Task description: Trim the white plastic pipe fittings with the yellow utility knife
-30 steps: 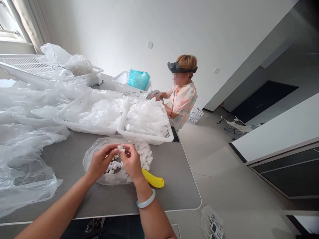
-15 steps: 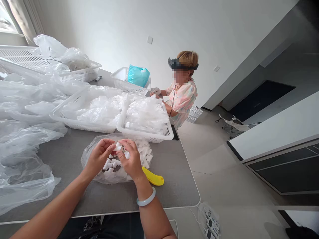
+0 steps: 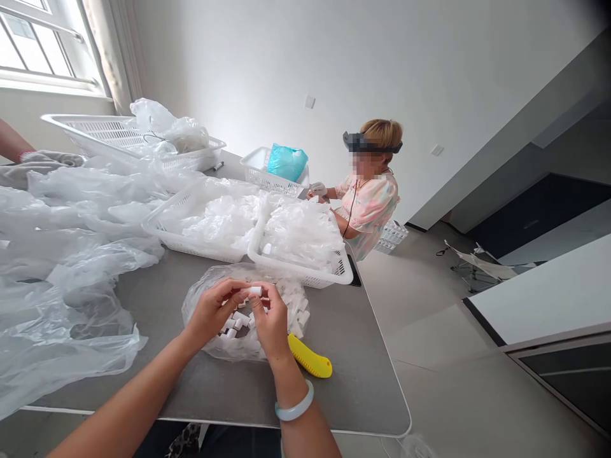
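Between my fingertips is a small white plastic fitting (image 3: 255,291). My left hand (image 3: 217,308) pinches its left side, and my right hand (image 3: 271,318) grips it from the right. Both hands are over a clear plastic bag (image 3: 195,296) spread on the grey table (image 3: 191,394). Several more white fittings (image 3: 300,312) lie in the bag, partly hidden by my hands. A yellow-handled tool (image 3: 312,357) rests beside my right wrist; its other end is out of sight.
Two white baskets (image 3: 198,250) (image 3: 305,275) of plastic bags stand behind my hands. Clear bags (image 3: 86,273) cover the left side. A person (image 3: 370,197) sits at the far right; another person's gloved hand (image 3: 52,159) is at far left. A blue bag (image 3: 287,162) sits in a small basket.
The view has shifted, so the table scene sits lower and further right. My fingers have closed in around the fitting, which now lies level between them. A gloved hand has come into view at left.
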`<act>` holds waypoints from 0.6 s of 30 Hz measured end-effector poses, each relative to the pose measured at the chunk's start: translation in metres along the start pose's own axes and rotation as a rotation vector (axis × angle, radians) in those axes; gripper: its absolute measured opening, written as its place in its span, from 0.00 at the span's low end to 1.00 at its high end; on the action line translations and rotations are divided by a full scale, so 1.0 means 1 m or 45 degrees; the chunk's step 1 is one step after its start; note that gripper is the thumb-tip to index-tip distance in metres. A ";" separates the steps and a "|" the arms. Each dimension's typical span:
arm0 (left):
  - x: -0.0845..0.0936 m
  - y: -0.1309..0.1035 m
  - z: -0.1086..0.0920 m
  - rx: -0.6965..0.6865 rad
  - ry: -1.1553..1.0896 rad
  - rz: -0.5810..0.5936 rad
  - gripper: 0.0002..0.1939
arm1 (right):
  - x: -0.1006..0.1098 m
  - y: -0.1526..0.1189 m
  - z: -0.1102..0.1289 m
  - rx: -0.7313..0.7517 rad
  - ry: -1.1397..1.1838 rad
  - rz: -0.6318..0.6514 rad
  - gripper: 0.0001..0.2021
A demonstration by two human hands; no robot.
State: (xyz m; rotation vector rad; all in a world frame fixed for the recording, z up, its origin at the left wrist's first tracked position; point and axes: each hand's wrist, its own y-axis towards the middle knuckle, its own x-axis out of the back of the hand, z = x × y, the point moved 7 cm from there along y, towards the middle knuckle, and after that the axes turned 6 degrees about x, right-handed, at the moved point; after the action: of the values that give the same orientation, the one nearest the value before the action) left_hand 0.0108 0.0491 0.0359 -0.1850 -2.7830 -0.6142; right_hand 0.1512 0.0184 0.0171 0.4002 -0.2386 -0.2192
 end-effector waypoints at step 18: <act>0.069 0.067 0.016 -0.032 0.769 -0.566 0.10 | 0.018 0.012 -0.021 -0.217 0.243 -0.345 0.20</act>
State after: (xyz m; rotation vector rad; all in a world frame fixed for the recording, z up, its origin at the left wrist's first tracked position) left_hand -0.0467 0.1211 0.0691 0.5407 -2.2239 -0.6662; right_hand 0.1753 0.0317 0.0067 0.2812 0.0239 -0.4616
